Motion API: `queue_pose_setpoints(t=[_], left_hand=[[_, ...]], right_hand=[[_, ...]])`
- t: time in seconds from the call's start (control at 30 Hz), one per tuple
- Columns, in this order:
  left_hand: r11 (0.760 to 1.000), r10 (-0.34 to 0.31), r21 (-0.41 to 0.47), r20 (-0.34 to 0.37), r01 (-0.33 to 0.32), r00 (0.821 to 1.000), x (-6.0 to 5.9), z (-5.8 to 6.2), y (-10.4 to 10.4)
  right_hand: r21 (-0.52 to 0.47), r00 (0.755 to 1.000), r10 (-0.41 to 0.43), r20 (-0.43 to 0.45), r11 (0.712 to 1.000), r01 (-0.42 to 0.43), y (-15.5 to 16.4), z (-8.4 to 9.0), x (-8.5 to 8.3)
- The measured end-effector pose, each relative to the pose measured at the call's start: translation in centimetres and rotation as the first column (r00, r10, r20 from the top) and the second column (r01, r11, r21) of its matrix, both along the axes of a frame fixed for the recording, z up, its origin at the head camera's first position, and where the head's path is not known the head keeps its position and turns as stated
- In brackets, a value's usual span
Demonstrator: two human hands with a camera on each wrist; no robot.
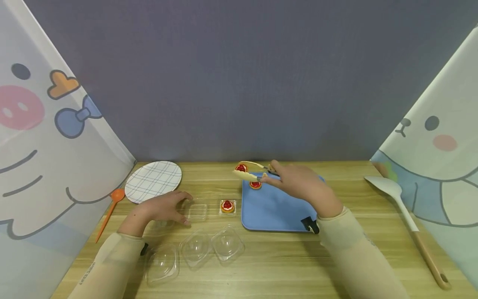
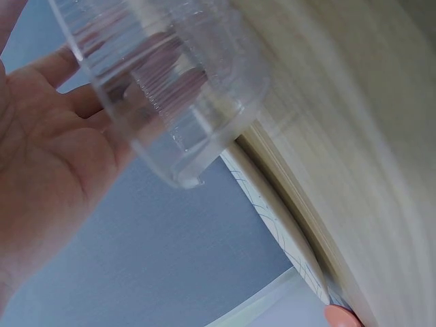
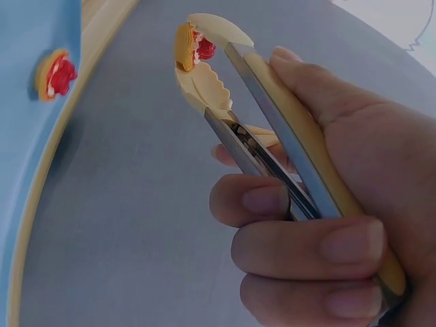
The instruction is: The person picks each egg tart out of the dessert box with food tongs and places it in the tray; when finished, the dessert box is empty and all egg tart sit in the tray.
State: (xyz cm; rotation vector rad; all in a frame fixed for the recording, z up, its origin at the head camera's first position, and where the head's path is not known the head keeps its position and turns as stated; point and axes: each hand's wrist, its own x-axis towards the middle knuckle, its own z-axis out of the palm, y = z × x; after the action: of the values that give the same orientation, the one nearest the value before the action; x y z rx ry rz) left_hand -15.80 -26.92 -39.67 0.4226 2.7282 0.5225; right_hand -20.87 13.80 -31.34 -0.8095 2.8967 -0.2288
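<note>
My right hand [image 1: 300,185] grips cream-tipped tongs [image 3: 276,126], fingers wrapped around the handles. Between the tong tips is a small berry tart [image 3: 184,46], raised above the far edge of the blue tray [image 1: 276,214]. A second tart [image 1: 255,185] lies on that tray. To the tray's left, another tart [image 1: 227,207] sits in a small clear plastic base. My left hand [image 1: 164,207] is beside an unfilled clear plastic base [image 1: 198,211], thumb and fingers spread apart at its left side. In the left wrist view this clear plastic [image 2: 153,95] overlaps the fingers.
Three clear domed lids [image 1: 226,244] lie along the front. A checked plate [image 1: 154,181] and an orange spoon [image 1: 110,211] are at the left. A black clip [image 1: 310,224] is on the tray's front right edge. At far right lies a long white-headed spatula [image 1: 405,214].
</note>
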Motion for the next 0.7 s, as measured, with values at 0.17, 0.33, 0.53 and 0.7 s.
queue_pose_setpoints(t=[0.17, 0.33, 0.53, 0.7], left_hand=[[1.0, -0.009, -0.003, -0.007, 0.009, 1.0, 0.0, 0.0, -0.1], [1.0, -0.002, 0.004, -0.007, 0.002, 1.0, 0.0, -0.1, -0.1], [1.0, -0.012, -0.006, -0.015, 0.012, 1.0, -0.2, -0.3, -0.2], [1.0, -0.009, -0.001, -0.013, 0.009, 1.0, -0.2, -0.2, -0.2]], right_hand=[[-0.005, 0.999, -0.037, -0.013, 0.999, 0.037, 1.3, -0.3, -0.4], [0.001, 0.998, -0.07, -0.003, 0.998, 0.07, 2.7, -0.6, -0.9], [0.008, 0.995, -0.093, 0.029, 0.996, 0.093, 4.5, -0.9, -1.6], [-0.021, 0.994, -0.106, 0.04, 0.994, 0.107, 5.6, -1.7, -2.1]])
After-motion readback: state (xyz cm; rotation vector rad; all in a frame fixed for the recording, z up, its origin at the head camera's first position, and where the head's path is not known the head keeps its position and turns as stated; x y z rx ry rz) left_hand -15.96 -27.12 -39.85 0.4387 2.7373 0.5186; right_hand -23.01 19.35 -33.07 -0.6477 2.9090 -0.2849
